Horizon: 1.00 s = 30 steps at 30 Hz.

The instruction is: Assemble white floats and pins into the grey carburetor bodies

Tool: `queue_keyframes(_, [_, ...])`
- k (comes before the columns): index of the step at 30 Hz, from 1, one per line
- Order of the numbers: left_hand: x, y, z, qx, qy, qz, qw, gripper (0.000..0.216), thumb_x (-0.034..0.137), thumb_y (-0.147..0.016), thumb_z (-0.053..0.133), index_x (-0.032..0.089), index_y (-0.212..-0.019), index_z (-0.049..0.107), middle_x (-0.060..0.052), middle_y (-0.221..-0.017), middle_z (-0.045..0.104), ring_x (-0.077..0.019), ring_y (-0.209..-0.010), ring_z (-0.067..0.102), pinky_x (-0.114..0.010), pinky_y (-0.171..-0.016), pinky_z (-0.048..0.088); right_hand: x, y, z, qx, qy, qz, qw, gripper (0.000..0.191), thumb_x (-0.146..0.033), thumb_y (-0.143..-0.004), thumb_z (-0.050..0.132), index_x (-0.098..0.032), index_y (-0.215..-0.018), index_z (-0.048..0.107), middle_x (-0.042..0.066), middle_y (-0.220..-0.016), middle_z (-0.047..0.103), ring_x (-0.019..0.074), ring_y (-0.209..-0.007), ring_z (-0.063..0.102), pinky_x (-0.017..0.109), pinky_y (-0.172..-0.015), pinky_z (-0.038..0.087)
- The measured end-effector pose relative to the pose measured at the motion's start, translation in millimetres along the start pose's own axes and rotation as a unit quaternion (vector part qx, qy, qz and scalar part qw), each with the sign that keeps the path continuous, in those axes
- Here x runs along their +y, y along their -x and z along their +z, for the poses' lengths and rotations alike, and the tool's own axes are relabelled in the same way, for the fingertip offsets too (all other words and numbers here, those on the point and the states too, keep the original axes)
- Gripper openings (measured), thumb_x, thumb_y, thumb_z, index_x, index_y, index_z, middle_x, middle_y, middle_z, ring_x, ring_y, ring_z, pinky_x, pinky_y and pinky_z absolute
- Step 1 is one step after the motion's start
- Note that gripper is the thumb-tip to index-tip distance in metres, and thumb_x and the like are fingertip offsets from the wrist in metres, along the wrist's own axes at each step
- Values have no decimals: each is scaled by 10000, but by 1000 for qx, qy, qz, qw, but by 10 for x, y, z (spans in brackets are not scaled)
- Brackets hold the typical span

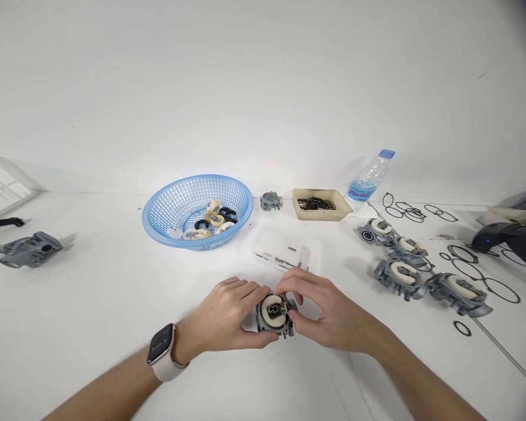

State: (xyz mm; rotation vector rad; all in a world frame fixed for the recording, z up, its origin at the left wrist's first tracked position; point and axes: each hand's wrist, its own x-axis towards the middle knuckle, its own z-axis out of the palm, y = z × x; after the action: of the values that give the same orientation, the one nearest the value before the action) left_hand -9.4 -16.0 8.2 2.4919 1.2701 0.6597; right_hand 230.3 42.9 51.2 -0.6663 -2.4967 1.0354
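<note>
The left hand is clasping the grey carburetor body from its left side, fingers wrapped closely round it. The right hand is closing on it from the right, its fingertips pinching at a small metal piece beside the white oval float in the top. The body is sitting inside the grip, low at the surface. Whether it is touching the surface is unclear. To do this well, the left hand should probably be bracing the body level while the right is pressing lightly and squarely. Assembled carburetors are lying well right of the grip, and a blue basket is sitting beyond it.
</note>
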Motion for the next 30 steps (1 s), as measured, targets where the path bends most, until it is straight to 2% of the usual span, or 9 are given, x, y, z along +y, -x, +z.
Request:
queue_keyframes(3, [1, -2, 1, 4, -1, 2, 1000, 491, 541, -867, 703, 203, -1204, 590, -42, -969, 727, -245, -826, 701, -379, -745, 507, 25, -3, -6, 18, 9, 19, 1000, 347, -99, -889, 546, -262, -1190, 604, 27, -1075, 601, 157, -816, 534, 304, -772, 488])
queue_keyframes(5, [3, -4, -2, 5, -4, 3, 1000, 505, 545, -868, 703, 200, -1218, 586, -47, -978, 730, -249, -831, 703, -382, -747, 508, 28, -5, -20, 25, 14, 60, 998, 308, -129, -917, 531, -265, -1183, 607, 14, -1013, 610, 150, -773, 526, 285, -702, 467])
queue_keyframes(7, [6, -7, -7, 7, -7, 3, 1000, 497, 539, -867, 703, 198, -1210, 589, -48, -971, 732, -251, -824, 704, -383, -739, 507, 15, -10, -47, 8, 6, 100, 995, 245, -142, -931, 519, -256, -1118, 628, -7, -901, 610, 148, -748, 533, 267, -653, 444])
queue_keyframes(9, [10, -9, -9, 8, -7, 4, 1000, 485, 530, -861, 711, 200, -1196, 593, -44, -966, 733, -250, -822, 706, -383, -737, 508, -5, -15, -80, -33, -10, 109, 993, 184, -145, -927, 529, -241, -1037, 641, -24, -819, 603, 144, -729, 541, 261, -647, 437])
queue_keyframes(13, [17, -4, 3, 12, -8, 14, 1000, 502, 533, -843, 729, 204, -1195, 588, -46, -991, 736, -254, -832, 711, -388, -735, 510, -16, -13, -109, -63, 7, 71, 995, 90, -153, -891, 585, -218, -929, 634, -37, -773, 583, 139, -726, 544, 276, -711, 448])
queue_keyframes(17, [9, 3, 20, 17, -12, 18, 1000, 507, 553, -849, 718, 204, -1193, 588, -56, -993, 740, -257, -825, 714, -387, -731, 513, -3, 3, -53, -25, 96, 11, 995, 49, -167, -852, 625, -201, -888, 622, -22, -776, 575, 148, -712, 538, 299, -701, 431])
queue_keyframes(20, [-4, 1, 21, 17, -15, 11, 1000, 506, 562, -859, 706, 194, -1187, 592, -64, -970, 741, -263, -826, 716, -387, -732, 518, -7, 15, -7, 4, 160, -34, 986, 114, -183, -822, 643, -193, -935, 634, -4, -786, 599, 162, -693, 533, 328, -706, 431])
queue_keyframes(25, [-15, 2, 16, 23, -12, 14, 1000, 491, 552, -866, 702, 192, -1181, 595, -64, -959, 742, -260, -823, 717, -387, -737, 522, -12, 17, 10, 21, 184, -50, 981, 168, -150, -816, 619, -196, -975, 648, 10, -799, 625, 170, -702, 558, 334, -719, 441])
queue_keyframes(30, [-10, 25, 27, 37, -9, 27, 999, 482, 553, -867, 694, 190, -1169, 601, -62, -942, 745, -255, -813, 720, -383, -718, 517, -23, -9, 28, 31, 185, -49, 981, 98, -150, -836, 578, -190, -908, 632, 0, -758, 596, 156, -670, 528, 309, -666, 416])
